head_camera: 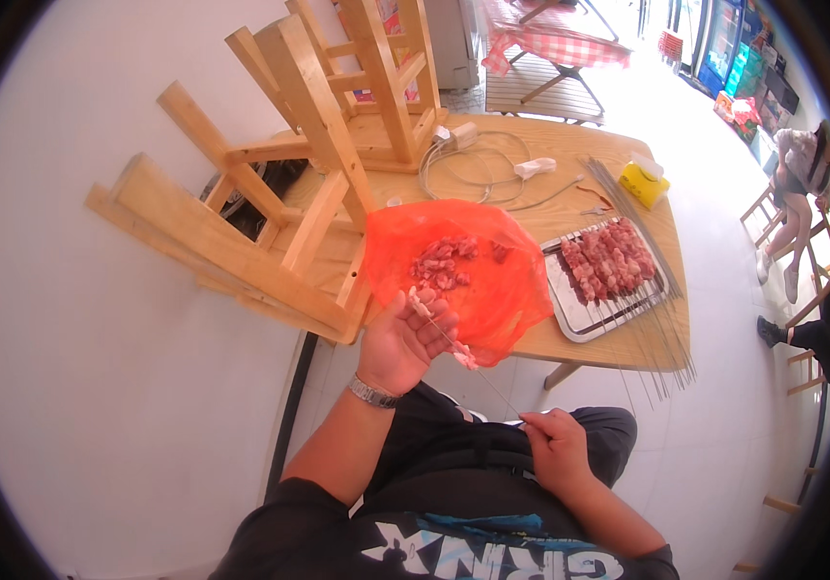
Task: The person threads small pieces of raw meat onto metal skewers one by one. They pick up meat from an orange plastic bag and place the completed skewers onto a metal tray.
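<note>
My right hand (557, 444) pinches the lower end of a thin metal skewer (499, 391) above my lap. Partway up that skewer sits some raw meat (465, 357). Palm up, my left hand (409, 341) holds a pale piece of raw meat (419, 301) between thumb and fingers, at the skewer's upper end; whether the point has gone through it cannot be made out. Just beyond is an open red plastic bag (487, 304) with loose meat chunks (444, 264) inside. Right of the bag, loaded meat skewers (609, 261) lie side by side on a metal tray (581, 330).
Bare metal skewers (618, 185) lie along the right side of the wooden table (567, 141). A yellow tissue pack (643, 185) and a coiled white cable (425, 170) are farther back. Upturned wooden stools (320, 268) crowd the left. People (803, 181) sit at far right.
</note>
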Demonstrator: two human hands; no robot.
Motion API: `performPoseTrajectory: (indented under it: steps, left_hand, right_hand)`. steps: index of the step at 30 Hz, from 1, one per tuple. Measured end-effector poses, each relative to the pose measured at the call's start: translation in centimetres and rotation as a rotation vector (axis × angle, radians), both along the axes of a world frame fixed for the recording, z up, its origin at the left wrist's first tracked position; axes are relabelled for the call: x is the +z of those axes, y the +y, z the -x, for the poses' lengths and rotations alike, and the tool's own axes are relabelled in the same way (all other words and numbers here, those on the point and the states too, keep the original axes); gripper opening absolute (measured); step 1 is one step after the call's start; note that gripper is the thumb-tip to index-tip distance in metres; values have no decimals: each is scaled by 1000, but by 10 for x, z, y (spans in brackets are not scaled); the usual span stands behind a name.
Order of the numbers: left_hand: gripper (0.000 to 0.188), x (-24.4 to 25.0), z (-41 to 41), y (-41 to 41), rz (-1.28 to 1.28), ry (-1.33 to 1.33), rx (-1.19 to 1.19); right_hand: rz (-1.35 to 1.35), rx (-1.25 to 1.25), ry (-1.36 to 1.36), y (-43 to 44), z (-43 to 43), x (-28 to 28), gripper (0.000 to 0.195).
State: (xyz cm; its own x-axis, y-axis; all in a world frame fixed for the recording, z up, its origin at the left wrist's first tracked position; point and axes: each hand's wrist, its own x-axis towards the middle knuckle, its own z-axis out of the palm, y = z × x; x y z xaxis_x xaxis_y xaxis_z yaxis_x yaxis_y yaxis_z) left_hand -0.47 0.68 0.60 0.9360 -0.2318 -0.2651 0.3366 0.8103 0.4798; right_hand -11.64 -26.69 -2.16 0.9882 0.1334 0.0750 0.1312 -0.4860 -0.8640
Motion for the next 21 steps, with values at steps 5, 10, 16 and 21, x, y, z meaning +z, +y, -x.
performPoseTrajectory:
  steps: [5, 10, 16, 21]
  left_hand:
    - [26, -7, -5, 8, -88, -64, 101]
    - [22, -10, -4, 8, -118, -103, 154]
    - [17, -7, 0, -1, -211, -114, 209]
    - [21, -15, 0, -1, -173, -155, 201]
  right_hand:
    - [-31, 24, -5, 0, 1, -1, 17]
    - [-30, 40, 3, 0, 0, 1, 16]
    - [-86, 53, 132, 1, 2, 3, 15]
    - [-146, 82, 218, 3, 4, 3, 16]
